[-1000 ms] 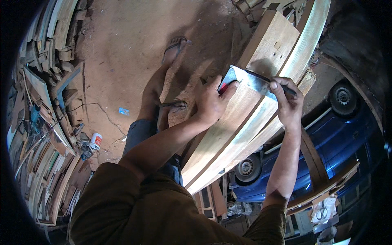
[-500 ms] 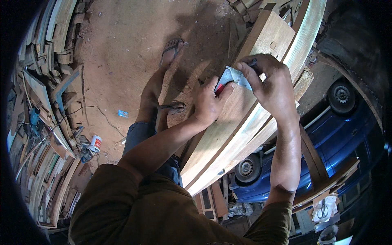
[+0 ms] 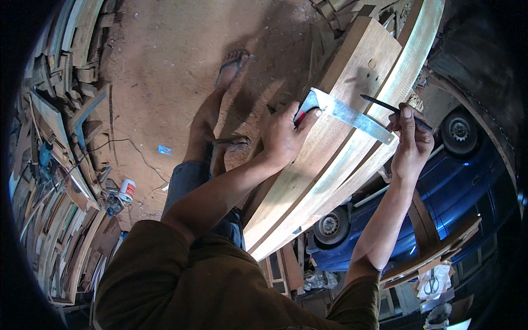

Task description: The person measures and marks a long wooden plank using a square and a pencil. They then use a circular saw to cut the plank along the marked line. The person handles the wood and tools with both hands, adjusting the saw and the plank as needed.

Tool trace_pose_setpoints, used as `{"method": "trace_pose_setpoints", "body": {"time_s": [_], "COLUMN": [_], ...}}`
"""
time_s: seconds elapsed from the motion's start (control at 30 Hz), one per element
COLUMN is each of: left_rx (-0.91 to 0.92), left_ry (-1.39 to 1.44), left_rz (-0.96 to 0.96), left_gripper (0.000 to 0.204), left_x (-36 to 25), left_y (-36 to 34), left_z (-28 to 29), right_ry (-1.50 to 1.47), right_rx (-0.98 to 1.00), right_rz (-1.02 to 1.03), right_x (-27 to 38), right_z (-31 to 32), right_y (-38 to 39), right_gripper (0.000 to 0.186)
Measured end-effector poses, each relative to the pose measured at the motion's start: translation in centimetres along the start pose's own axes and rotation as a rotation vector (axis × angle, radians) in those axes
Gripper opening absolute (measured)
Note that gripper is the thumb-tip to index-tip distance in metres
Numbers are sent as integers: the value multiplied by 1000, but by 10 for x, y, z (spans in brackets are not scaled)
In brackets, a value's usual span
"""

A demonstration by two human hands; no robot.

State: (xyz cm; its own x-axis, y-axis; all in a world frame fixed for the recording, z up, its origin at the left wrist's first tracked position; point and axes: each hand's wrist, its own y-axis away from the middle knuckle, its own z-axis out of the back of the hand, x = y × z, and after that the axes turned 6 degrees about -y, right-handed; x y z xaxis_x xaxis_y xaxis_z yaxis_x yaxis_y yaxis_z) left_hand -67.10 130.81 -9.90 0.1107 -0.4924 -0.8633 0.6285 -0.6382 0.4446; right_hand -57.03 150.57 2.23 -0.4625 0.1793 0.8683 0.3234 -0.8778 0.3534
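Note:
A long curved wooden board (image 3: 308,181) runs diagonally across the middle. A metal try square (image 3: 345,114) with a red-marked stock lies across its upper part. My left hand (image 3: 283,136) grips the stock of the square and presses it against the board's edge. My right hand (image 3: 411,142) holds a dark pencil (image 3: 388,106) just past the far end of the square's blade, with the tip pointing up-left. A second, paler curved board (image 3: 404,71) lies alongside the first.
Below the boards stands a blue car (image 3: 440,187) with two wheels showing. My sandalled foot (image 3: 234,63) rests on the sawdust-covered floor (image 3: 165,66). Stacked timber and offcuts (image 3: 60,143) line the left side, with a small can (image 3: 127,190) and a cable nearby.
My right hand has moved from over the square near my left hand out to the right, past the blade's end. The blade is now uncovered. My left hand stays on the stock.

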Motion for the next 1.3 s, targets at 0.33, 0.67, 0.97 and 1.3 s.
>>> {"method": "trace_pose_setpoints", "body": {"time_s": [0.33,0.67,0.97,1.3], "left_rx": [-36,-17,-4,-13], "left_ry": [1,0,-4,24], "left_rz": [-55,-42,-41,-8], "left_gripper": [35,31,33,35], "left_x": [1,5,11,-8], "left_y": [-6,-7,-6,-7], "left_z": [-3,-4,-5,0], "right_ry": [-24,-53,-42,128], "right_rx": [-2,52,101,309], "right_rz": [6,-19,-37,-91], "right_x": [-13,-19,-24,-18], "right_z": [-3,-16,-33,-15], "right_y": [12,7,0,-4], "right_gripper": [23,24,22,23]}}
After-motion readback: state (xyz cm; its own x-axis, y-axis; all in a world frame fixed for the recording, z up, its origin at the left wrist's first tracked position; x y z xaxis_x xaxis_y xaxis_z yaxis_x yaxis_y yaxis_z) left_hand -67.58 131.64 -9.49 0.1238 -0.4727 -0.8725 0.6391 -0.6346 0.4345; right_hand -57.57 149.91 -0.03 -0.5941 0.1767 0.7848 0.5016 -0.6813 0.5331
